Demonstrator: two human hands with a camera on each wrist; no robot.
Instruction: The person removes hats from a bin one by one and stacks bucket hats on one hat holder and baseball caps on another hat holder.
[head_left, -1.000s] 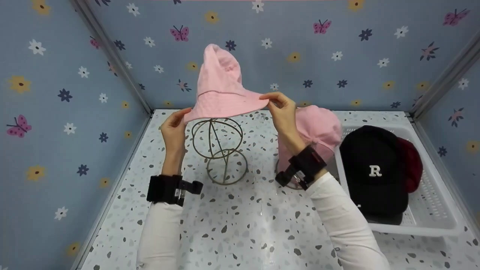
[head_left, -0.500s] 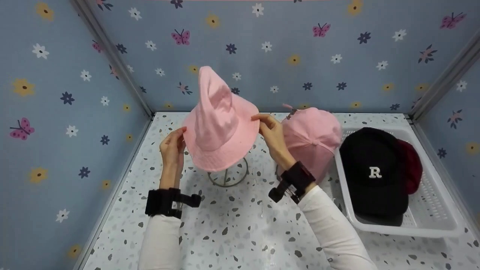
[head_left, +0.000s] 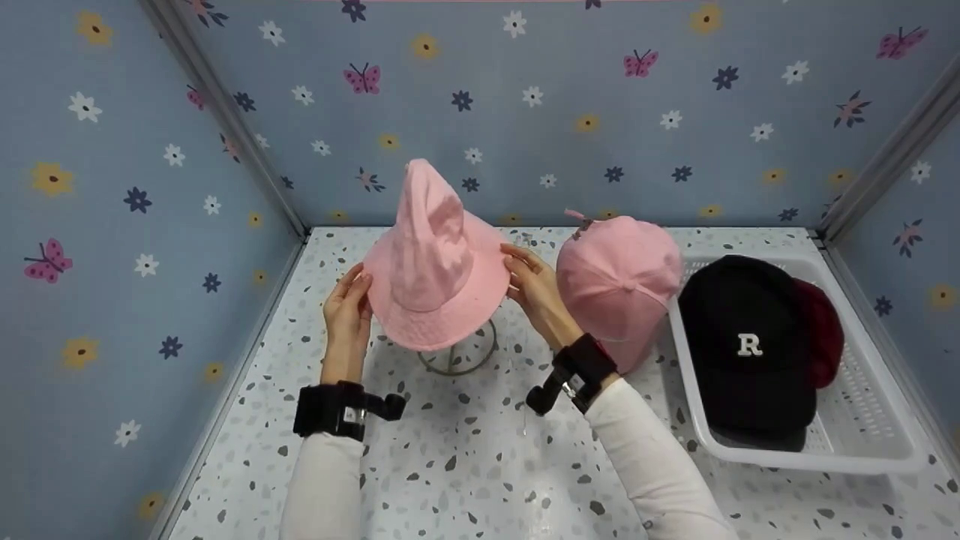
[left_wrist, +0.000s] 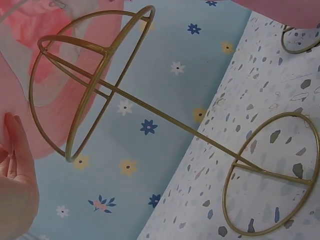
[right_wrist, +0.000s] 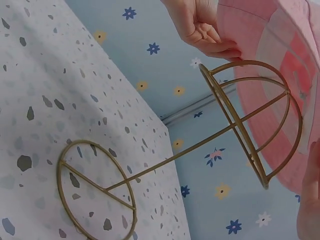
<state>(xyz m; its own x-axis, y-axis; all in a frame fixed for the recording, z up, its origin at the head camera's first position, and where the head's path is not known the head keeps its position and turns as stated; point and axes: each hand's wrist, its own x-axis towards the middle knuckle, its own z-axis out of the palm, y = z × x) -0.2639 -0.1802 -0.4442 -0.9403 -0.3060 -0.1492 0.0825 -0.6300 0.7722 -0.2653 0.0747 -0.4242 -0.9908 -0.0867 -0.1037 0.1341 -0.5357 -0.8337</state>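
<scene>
A pink bucket hat (head_left: pixel 435 262) with a tall, creased, pointed crown is held by its brim between both hands. My left hand (head_left: pixel 349 307) pinches the brim's left side, thumb on top. At the right side, my right hand (head_left: pixel 536 289) grips the brim with fingers bent around the edge. Beneath the hat stands a gold wire hat stand (left_wrist: pixel 165 117), its domed top facing the hat's open underside. Both wrist views show the dome at the opening, with much of it still below the brim. From the head view, only part of the stand's round base shows.
Right of the hat, a pink baseball cap (head_left: pixel 626 289) sits on a second wire stand. A white perforated basket (head_left: pixel 862 450) farther right holds a black cap (head_left: pixel 750 390) with a white R and a dark red cap (head_left: pixel 823 334). Flowered panels enclose the speckled table (head_left: pixel 420 465).
Both hands have lowered the bucket hat over the wire stand and tipped its crown toward the head camera. The stand's dome, visible earlier in the head view, is now hidden by the hat.
</scene>
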